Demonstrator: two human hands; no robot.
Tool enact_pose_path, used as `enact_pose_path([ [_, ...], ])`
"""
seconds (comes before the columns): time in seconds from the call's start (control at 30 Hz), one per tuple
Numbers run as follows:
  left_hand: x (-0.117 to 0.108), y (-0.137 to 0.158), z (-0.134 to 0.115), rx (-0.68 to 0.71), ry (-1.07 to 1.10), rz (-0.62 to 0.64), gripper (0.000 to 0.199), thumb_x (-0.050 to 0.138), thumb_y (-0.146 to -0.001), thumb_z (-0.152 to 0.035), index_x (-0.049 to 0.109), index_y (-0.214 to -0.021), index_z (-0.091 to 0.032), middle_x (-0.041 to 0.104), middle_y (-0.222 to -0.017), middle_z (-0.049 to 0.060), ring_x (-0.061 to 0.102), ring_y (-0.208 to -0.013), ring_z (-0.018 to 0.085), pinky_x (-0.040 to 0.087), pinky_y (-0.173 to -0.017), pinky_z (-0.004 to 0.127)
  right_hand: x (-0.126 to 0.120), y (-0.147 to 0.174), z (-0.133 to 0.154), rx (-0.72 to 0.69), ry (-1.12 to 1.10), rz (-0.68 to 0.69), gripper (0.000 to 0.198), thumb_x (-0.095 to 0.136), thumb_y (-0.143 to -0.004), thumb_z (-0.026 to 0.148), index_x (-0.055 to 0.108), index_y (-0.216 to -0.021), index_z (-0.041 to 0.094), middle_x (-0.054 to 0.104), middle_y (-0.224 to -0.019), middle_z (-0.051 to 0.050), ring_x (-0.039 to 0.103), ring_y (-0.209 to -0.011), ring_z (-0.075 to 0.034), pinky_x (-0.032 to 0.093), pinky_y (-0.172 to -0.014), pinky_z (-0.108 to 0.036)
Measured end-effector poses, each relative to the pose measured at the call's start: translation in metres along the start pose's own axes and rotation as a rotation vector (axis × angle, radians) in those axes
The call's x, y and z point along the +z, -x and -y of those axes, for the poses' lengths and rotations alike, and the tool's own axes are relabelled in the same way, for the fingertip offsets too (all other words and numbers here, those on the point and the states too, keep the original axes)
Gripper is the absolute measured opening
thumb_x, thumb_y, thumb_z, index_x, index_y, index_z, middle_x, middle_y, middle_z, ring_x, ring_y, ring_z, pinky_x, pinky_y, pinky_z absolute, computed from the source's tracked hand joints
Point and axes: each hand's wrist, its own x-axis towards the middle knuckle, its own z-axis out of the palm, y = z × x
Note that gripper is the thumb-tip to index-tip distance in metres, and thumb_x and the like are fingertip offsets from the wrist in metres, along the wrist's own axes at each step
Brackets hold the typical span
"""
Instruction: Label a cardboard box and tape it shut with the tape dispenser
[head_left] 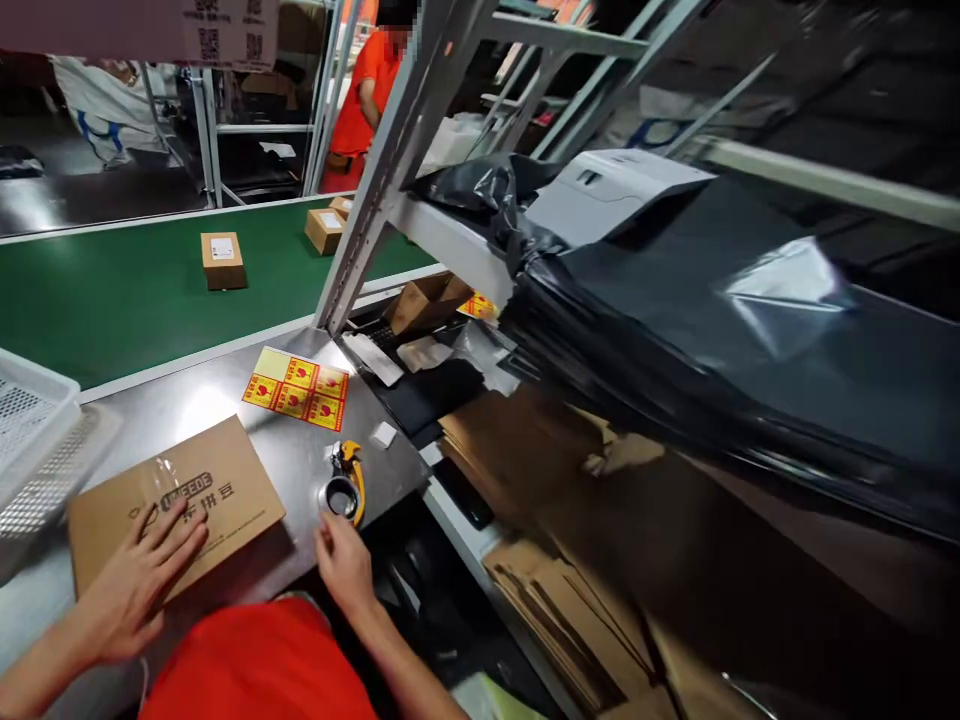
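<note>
Resting flat on the cardboard box (pixel 176 505), left hand (pixel 142 580) (fingers spread); right hand (pixel 341 560) open beside tape dispenser (pixel 345 485)

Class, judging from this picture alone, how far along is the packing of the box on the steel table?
Done: the box is closed, under the left hand. In hand: the right hand is at the tape dispenser. Left: no sticker from the sheet shows on its top, and it is not on the conveyor.
</note>
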Motion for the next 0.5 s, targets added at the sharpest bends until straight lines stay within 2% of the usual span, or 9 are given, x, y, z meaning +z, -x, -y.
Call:
enact_pose_path([
  [0.07, -0.003, 0.001, 0.009, 0.007, 0.033, -0.035, 0.116, 0.071, -0.084, -0.034, 0.014, -0.184, -0.035, 0.02, -0.189, 0.008, 0.017, -0.177, 0.048, 0.002, -0.142, 0.081, -0.034, -0.019, -0.009, 0.0, 0.23, -0.267, 0.064, 0.059, -0.097, 0.039, 0.064, -0.153, 0.008, 0.065, -0.146, -0.027, 0.06, -0.141, -0.04, 0.044, -0.127, -0.056],
  [0.1, -0.011, -0.002, 0.011, -0.005, 0.079, -0.039, 0.109, 0.073, -0.089, -0.044, 0.02, -0.184, -0.034, 0.023, -0.188, 0.009, 0.022, -0.177, 0.047, 0.008, -0.143, 0.079, -0.045, -0.033, -0.012, 0.064, 0.318, -0.328, 0.07, 0.061, -0.096, 0.039, 0.06, -0.157, 0.004, 0.061, -0.152, -0.031, 0.057, -0.145, -0.042, 0.043, -0.128, -0.057],
  [0.2, -0.051, -0.024, 0.014, -0.221, 0.387, -0.109, 0.083, 0.061, -0.098, -0.07, 0.057, -0.17, -0.028, 0.051, -0.177, 0.012, 0.051, -0.165, 0.04, 0.038, -0.141, 0.061, -0.052, -0.074, -0.011, 0.275, 0.388, -0.264, 0.066, 0.071, -0.086, 0.033, 0.067, -0.145, 0.002, 0.063, -0.149, -0.032, 0.065, -0.138, -0.043, 0.049, -0.123, -0.054],
  [0.27, -0.077, -0.045, 0.009, -0.487, 0.661, -0.279, 0.08, 0.053, -0.097, -0.08, 0.077, -0.145, -0.02, 0.074, -0.154, 0.016, 0.071, -0.142, 0.036, 0.056, -0.125, 0.048, -0.048, -0.09, -0.006, 0.316, 0.363, -0.222, 0.05, 0.067, -0.084, 0.025, 0.073, -0.129, 0.005, 0.07, -0.138, -0.03, 0.072, -0.128, -0.042, 0.053, -0.116, -0.053],
  [0.3, -0.087, -0.054, 0.003, -0.605, 0.778, -0.388, 0.083, 0.056, -0.092, -0.086, 0.08, -0.132, -0.017, 0.08, -0.141, 0.017, 0.077, -0.127, 0.034, 0.062, -0.113, 0.045, -0.046, -0.091, -0.003, 0.334, 0.351, -0.213, 0.046, 0.064, -0.083, 0.022, 0.075, -0.125, 0.006, 0.072, -0.132, -0.029, 0.074, -0.124, -0.042, 0.055, -0.114, -0.054],
  [0.33, -0.092, -0.063, -0.006, -0.689, 0.888, -0.467, 0.087, 0.06, -0.085, -0.093, 0.081, -0.12, -0.016, 0.083, -0.126, 0.017, 0.079, -0.11, 0.031, 0.065, -0.098, 0.041, -0.046, -0.086, -0.001, 0.348, 0.335, -0.2, 0.046, 0.06, -0.083, 0.02, 0.075, -0.124, 0.006, 0.074, -0.127, -0.029, 0.075, -0.122, -0.042, 0.057, -0.111, -0.054],
  [0.37, -0.094, -0.07, -0.016, -0.731, 1.004, -0.476, 0.089, 0.065, -0.078, -0.098, 0.08, -0.109, -0.015, 0.084, -0.111, 0.016, 0.077, -0.093, 0.027, 0.064, -0.083, 0.038, -0.046, -0.077, 0.002, 0.357, 0.314, -0.18, 0.049, 0.057, -0.083, 0.02, 0.073, -0.128, 0.006, 0.076, -0.124, -0.027, 0.077, -0.12, -0.041, 0.059, -0.109, -0.053],
  [0.43, -0.088, -0.079, -0.043, -0.742, 1.295, -0.372, 0.09, 0.075, -0.066, -0.101, 0.075, -0.094, -0.016, 0.078, -0.09, 0.011, 0.067, -0.071, 0.018, 0.052, -0.063, 0.03, -0.049, -0.046, 0.005, 0.29, 0.233, -0.143, 0.063, 0.051, -0.085, 0.02, 0.066, -0.145, 0.008, 0.077, -0.13, -0.023, 0.078, -0.125, -0.037, 0.062, -0.11, -0.049],
  [0.5, -0.078, -0.085, -0.07, -0.733, 1.609, -0.246, 0.088, 0.086, -0.059, -0.097, 0.071, -0.091, -0.016, 0.074, -0.086, 0.008, 0.065, -0.071, 0.014, 0.047, -0.058, 0.024, -0.049, -0.005, 0.008, 0.062, 0.135, -0.132, 0.078, 0.048, -0.087, 0.02, 0.052, -0.164, 0.013, 0.068, -0.155, -0.02, 0.068, -0.145, -0.033, 0.057, -0.122, -0.049],
])
